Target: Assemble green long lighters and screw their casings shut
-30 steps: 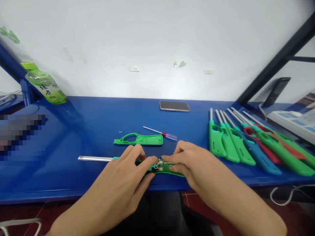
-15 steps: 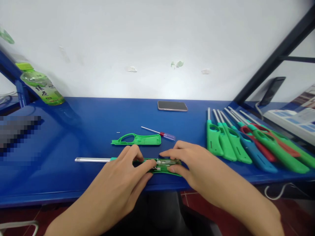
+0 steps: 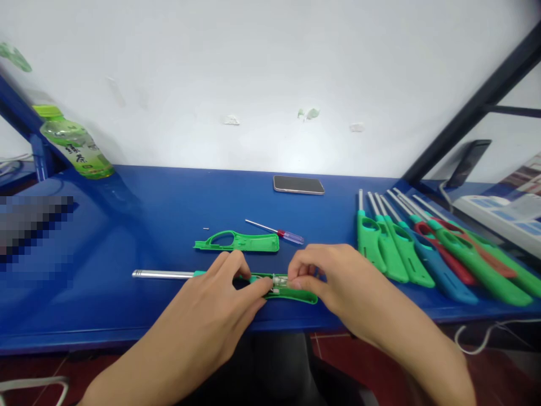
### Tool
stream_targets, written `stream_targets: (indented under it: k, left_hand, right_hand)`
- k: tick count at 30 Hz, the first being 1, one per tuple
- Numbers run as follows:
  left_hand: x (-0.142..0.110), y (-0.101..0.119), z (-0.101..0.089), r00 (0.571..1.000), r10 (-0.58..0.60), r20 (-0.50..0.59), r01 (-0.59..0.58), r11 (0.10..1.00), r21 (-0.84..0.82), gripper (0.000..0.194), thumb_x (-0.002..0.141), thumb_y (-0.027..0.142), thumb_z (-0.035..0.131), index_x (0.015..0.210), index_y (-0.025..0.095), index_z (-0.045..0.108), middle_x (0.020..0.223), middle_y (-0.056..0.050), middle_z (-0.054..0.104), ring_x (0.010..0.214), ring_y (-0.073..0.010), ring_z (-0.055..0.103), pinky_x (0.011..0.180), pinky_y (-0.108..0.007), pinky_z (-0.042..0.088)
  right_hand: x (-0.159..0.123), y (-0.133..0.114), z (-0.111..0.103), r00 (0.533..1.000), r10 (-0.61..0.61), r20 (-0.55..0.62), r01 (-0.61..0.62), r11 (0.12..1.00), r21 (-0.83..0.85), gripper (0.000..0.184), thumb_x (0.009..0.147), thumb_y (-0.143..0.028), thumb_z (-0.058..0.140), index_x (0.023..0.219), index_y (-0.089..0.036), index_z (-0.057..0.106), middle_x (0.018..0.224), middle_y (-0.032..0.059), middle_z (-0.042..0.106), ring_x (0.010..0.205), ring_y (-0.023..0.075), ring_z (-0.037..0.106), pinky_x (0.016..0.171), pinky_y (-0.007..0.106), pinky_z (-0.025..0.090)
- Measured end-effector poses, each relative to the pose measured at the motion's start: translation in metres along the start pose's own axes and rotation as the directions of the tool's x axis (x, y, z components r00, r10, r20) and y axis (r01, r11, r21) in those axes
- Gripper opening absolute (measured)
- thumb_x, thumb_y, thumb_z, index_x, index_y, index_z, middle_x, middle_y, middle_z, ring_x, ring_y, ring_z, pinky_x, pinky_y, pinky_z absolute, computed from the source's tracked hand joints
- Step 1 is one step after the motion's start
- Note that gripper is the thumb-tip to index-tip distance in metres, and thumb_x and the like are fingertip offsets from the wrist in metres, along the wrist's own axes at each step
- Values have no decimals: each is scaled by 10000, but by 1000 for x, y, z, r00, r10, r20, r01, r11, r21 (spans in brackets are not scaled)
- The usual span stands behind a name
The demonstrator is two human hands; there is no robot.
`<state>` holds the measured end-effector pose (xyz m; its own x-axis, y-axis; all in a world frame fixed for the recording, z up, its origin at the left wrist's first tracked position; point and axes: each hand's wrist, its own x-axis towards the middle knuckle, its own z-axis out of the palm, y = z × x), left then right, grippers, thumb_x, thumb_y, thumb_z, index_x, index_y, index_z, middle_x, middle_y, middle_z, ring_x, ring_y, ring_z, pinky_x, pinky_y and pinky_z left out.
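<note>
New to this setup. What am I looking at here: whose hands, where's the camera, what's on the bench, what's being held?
There is no machine: a person works with bare hands, and the one camera sits on their head, looking forward and down.

The left hand and right hand both rest on an opened green lighter with a long metal tube, lying near the front edge of the blue bench. The right fingertips pinch at small parts inside it; the left hand steadies the body.

Just behind lies the lighter's loose green cover, then a small screwdriver and a phone. A row of assembled lighters, green, blue and red, lies to the right. A green drink bottle stands at far left.
</note>
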<state>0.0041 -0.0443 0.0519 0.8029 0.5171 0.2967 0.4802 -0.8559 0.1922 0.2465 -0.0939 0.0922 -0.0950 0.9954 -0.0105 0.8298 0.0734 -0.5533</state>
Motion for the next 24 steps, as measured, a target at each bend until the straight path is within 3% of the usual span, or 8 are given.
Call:
stream_targets:
  k: [3, 9, 12, 16, 20, 24]
  left_hand:
    - [2, 1, 0, 1000, 21, -18, -20, 998, 64, 259, 1074, 179, 503, 1244, 264, 679, 1056, -68, 579, 824, -220, 635, 616, -331, 547]
    - [4, 7, 1, 999, 42, -27, -35, 975, 220, 256, 944, 79, 633, 1136, 230, 707, 1037, -97, 667, 856, -313, 721, 534, -387, 620]
    - [2, 11, -1, 999, 51, -14, -45, 963, 264, 287, 933, 53, 619, 1154, 220, 696, 1048, -105, 698, 852, -323, 741, 531, -409, 633]
    - [-2, 10, -11, 998, 59, -11, -55, 974, 219, 336, 939, 11, 500, 1145, 207, 679, 1103, -106, 729, 863, -300, 757, 589, -415, 647]
    - [-6, -10, -24, 990, 61, -130, -37, 983, 180, 527, 875, -65, 405, 1233, 225, 660, 1165, -87, 743, 951, -273, 763, 638, -375, 632]
    - [-9, -38, -32, 978, 11, -210, 41, 971, 237, 408, 1001, 26, 430, 1259, 226, 675, 1177, -89, 739, 994, -273, 743, 668, -372, 619]
  right_hand:
    - [1, 0, -1, 1000, -9, -16, 10, 1000, 5, 203, 956, -131, 722, 838, -284, 784, 848, -40, 799, 751, 186, 715, 702, 311, 476]
    - [17, 5, 4, 955, -116, -274, 118, 993, -10, 117, 1046, -225, 690, 1101, -261, 787, 1089, 12, 805, 960, 214, 745, 882, 364, 550]
    - [26, 3, 15, 951, -201, -237, 189, 979, -73, 243, 1072, -243, 665, 1300, -248, 750, 1274, 52, 761, 1150, 249, 704, 1031, 436, 530]
    - [33, -2, 27, 964, -219, -151, 197, 969, -148, 217, 1065, -185, 662, 1249, -212, 775, 1229, 61, 768, 1134, 270, 675, 1028, 483, 526]
    - [35, -1, 27, 970, -192, -148, 165, 970, -177, 137, 1052, -175, 694, 1121, -228, 800, 1111, 35, 788, 1060, 260, 679, 958, 459, 530]
    - [33, 4, 24, 966, -219, -140, 192, 964, -185, 138, 1073, -202, 677, 1128, -261, 789, 1118, 14, 786, 1034, 241, 676, 939, 443, 520]
